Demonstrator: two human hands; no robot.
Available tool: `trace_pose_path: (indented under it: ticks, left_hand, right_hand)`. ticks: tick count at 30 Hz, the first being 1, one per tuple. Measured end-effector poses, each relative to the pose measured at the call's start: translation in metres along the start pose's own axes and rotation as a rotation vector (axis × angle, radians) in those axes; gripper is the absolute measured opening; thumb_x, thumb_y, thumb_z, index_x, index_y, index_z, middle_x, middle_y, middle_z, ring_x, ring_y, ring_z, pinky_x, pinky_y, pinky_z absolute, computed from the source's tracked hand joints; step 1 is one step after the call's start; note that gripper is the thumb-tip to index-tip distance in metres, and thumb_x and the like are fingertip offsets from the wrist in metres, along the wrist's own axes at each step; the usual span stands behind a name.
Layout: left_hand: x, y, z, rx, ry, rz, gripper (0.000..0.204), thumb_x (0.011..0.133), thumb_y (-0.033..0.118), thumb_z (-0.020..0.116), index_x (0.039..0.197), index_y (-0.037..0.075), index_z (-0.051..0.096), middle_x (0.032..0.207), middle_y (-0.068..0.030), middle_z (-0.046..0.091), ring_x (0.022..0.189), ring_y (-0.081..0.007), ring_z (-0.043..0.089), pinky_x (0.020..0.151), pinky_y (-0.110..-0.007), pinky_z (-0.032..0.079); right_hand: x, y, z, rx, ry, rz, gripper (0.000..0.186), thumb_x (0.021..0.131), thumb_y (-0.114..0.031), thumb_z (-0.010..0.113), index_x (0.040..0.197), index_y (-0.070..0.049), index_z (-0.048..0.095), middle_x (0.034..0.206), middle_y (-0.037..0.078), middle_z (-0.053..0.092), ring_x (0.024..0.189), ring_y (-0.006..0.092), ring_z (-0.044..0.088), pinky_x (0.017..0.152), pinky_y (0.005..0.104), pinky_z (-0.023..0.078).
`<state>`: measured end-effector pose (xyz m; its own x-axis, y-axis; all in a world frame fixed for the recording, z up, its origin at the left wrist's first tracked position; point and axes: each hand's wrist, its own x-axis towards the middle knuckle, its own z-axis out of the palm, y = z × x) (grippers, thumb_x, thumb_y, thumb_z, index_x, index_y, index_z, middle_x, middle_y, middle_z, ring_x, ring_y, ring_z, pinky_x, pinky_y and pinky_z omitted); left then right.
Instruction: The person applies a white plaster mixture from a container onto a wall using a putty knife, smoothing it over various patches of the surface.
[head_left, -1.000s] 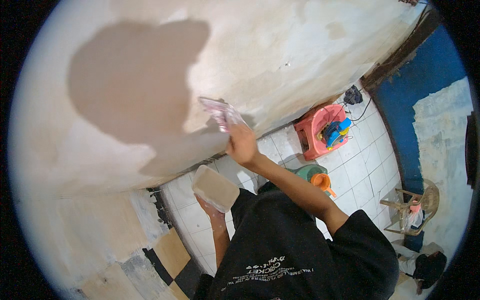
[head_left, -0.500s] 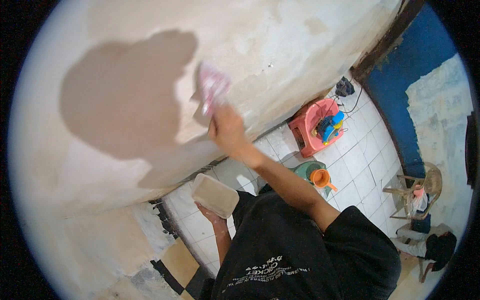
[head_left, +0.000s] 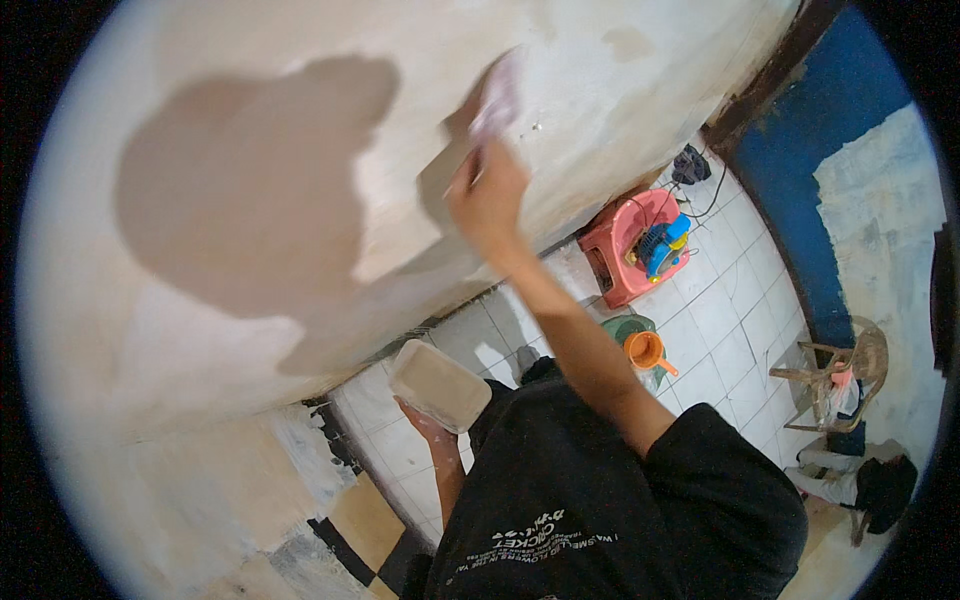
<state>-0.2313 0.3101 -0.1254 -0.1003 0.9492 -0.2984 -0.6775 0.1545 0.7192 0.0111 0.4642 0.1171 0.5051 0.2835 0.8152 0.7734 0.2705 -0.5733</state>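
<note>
My right hand [head_left: 490,200] is raised to the patchy cream wall [head_left: 330,40], its fingers closed round a putty knife. The putty knife [head_left: 499,100] has a pinkish-white, smeared blade, blurred by motion and close to the wall; whether its edge touches cannot be made out. Lower down, my left hand [head_left: 428,425] grips a shallow rectangular plastic tub [head_left: 440,386] from its near side. Pale putty-like material covers the inside of the tub. Some fingers of the left hand are hidden under it.
On the white tiled floor [head_left: 735,290] stands a pink plastic stool [head_left: 610,270] bearing a blue-and-yellow power tool [head_left: 660,250]. Nearer are a green bucket [head_left: 622,327] and an orange dipper [head_left: 643,349]. A wooden chair [head_left: 870,360] and a seated person [head_left: 880,495] are at the right.
My right hand has swept the putty knife up and to the right along the wall. My left hand and the tub have shifted only slightly.
</note>
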Motion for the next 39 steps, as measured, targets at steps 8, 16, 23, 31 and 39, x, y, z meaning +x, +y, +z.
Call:
trace_pose_path:
  ticks: [8,16,23,31,39]
  left_hand:
    - [0.002,0.005,0.000,0.040,-0.030,0.040,0.065,0.097,0.059,0.032,0.139,0.010,0.037,0.135,-0.0123,0.047,0.121,-0.0297,0.049,0.099,-0.045,0.046]
    - [0.005,-0.003,0.014,0.066,-0.121,-0.028,0.066,0.095,0.059,0.037,0.140,0.011,0.037,0.136,-0.0122,0.047,0.123,-0.0309,0.049,0.102,-0.048,0.043]
    - [0.022,-0.017,0.048,0.057,-0.341,0.123,0.069,0.090,0.058,0.050,0.136,0.006,0.039,0.134,-0.0140,0.049,0.120,-0.0274,0.052,0.098,-0.046,0.047]
    - [0.021,-0.001,0.119,-0.411,-0.358,-0.384,0.070,0.095,0.064,0.030,0.140,0.011,0.038,0.131,-0.0136,0.052,0.114,-0.0294,0.057,0.097,-0.045,0.049]
    - [0.027,-0.015,0.149,-0.244,-0.269,-0.282,0.068,0.097,0.061,0.028,0.135,0.007,0.042,0.123,-0.0129,0.056,0.109,-0.0252,0.059,0.093,-0.042,0.051]
  right_hand:
    - [-0.013,0.024,-0.060,0.051,-0.051,0.112,0.025,0.072,0.004,0.054,0.097,0.005,0.058,0.079,0.023,0.058,0.066,0.0415,0.058,0.058,0.0470,0.045]
    - [-0.033,-0.003,-0.008,0.125,-0.118,-0.041,0.016,0.075,0.006,0.056,0.091,0.003,0.057,0.075,0.022,0.057,0.064,0.0411,0.056,0.056,0.0434,0.043]
    - [-0.048,-0.024,-0.079,0.242,-0.263,-0.089,0.036,0.081,0.005,0.054,0.117,0.006,0.055,0.084,0.018,0.064,0.074,0.0258,0.066,0.068,0.0340,0.051]
    - [-0.043,-0.010,-0.128,0.087,-0.931,0.292,0.027,0.085,-0.002,0.059,0.111,0.005,0.055,0.085,0.022,0.065,0.076,0.0274,0.067,0.067,0.0354,0.050]
    - [-0.085,0.010,-0.095,-0.053,-1.095,0.209,0.025,0.083,-0.001,0.056,0.108,0.005,0.054,0.081,0.027,0.064,0.079,0.0467,0.061,0.065,0.0469,0.049]
